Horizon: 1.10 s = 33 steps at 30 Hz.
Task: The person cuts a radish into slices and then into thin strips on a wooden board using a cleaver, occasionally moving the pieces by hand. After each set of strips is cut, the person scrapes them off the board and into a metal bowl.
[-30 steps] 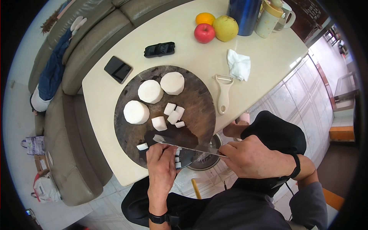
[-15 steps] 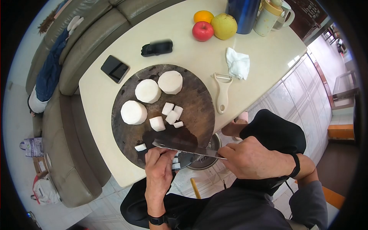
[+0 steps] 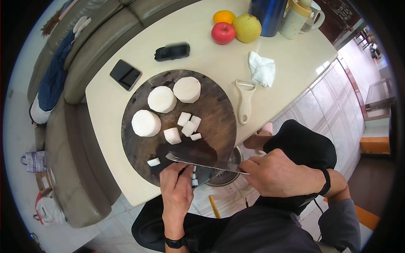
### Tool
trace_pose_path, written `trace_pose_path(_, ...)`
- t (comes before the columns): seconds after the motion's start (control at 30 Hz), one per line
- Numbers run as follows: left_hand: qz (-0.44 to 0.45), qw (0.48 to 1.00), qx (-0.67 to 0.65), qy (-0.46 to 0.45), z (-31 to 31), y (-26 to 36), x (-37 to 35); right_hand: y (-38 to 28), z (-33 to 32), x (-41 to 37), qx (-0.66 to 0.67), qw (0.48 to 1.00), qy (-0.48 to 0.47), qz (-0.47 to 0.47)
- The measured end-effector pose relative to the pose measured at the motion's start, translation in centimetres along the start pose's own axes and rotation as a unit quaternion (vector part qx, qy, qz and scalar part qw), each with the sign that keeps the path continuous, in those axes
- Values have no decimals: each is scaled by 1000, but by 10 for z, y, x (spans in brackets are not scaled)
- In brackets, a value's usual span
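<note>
My right hand (image 3: pixel 276 173) is closed round the handle end of a kitchen knife (image 3: pixel 204 163). Its blade points left over the near part of a round, dark chopping board (image 3: pixel 219 111). Just below the blade my left hand (image 3: pixel 176 189) is at the board's near edge, fingers bent and drawn together; what they grip is hidden. Small white pieces (image 3: pixel 195 182) show right beside those fingers. Farther up the board lie several cut chunks (image 3: pixel 172 135) and three thick peeled rounds (image 3: pixel 146 123), which look like white radish. A lone small piece (image 3: pixel 154 162) sits left of the blade tip.
A peeler (image 3: pixel 244 103) and crumpled tissue (image 3: pixel 261 69) lie right of the board. Beyond it are a phone (image 3: pixel 125 75), a black object (image 3: pixel 172 52), fruit (image 3: pixel 223 33) and a blue flask (image 3: pixel 267 17). A metal bowl (image 3: pixel 225 179) is under the table edge.
My left hand's fingers have shifted slightly, and the white pieces beside them sit a little differently. The knife stays almost in place. The rest looks the same.
</note>
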<state>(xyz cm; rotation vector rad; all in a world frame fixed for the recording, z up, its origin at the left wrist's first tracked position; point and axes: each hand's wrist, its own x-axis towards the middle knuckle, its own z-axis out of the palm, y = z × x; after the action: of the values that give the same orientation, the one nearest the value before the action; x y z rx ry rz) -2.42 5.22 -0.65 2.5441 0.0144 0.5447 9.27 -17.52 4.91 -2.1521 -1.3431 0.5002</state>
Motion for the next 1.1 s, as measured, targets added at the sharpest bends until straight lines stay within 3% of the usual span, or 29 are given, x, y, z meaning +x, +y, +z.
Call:
trace_pose_path(0.27, -50, 997, 23, -61, -3, 4, 0, -2, -3, 2, 0, 1000, -9, -7)
trace_pose_path(0.7, -87, 996, 8, -22, 1, 4, -7, -1, -1, 2, -18, 999, -19, -21)
trace_pose_path(0.8, -84, 996, 0, 27, 4, 4, -8, 0, -6, 4, -48, 998, -31, -29)
trace_pose_path(0.9, -9, 998, 49, 27, 5, 3, -9, 3, -16, 12, -77, 994, -50, -54)
trace_pose_path(1.1, 14, 995, 92, -37, 8, 10, -12, 12, -24, 27, -114, 981, -102, -120)
